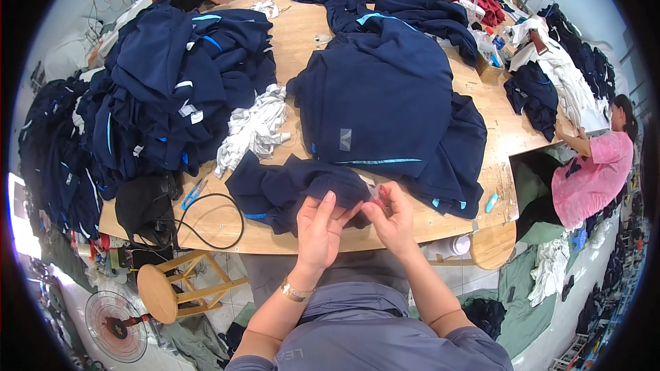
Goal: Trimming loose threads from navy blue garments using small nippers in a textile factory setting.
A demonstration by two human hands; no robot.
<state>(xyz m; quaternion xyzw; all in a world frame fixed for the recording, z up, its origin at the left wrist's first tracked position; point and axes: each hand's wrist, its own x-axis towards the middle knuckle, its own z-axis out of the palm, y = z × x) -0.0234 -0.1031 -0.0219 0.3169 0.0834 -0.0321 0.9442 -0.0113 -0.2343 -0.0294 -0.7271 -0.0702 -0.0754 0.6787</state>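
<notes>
My left hand [320,230] is closed on the edge of a bunched navy garment [275,189] at the table's near edge, its thumb pointing up and its other fingers partly hidden by the cloth. Close beside it, my right hand [393,218] pinches a small red and whitish thing [377,198] against the garment's right end; its kind is too small to make out. Just beyond lies a large navy garment [375,96] with light blue trim and a grey patch, spread over other navy cloth.
A tall navy garment pile [165,62] stands left, beside white strips [256,127]. Blue snips [194,194], a black cable [242,223] and a light blue capsule-shaped item [491,202] lie on the wooden table [295,38]. A stool [157,293] and fan [115,326] are below. Co-workers stand around.
</notes>
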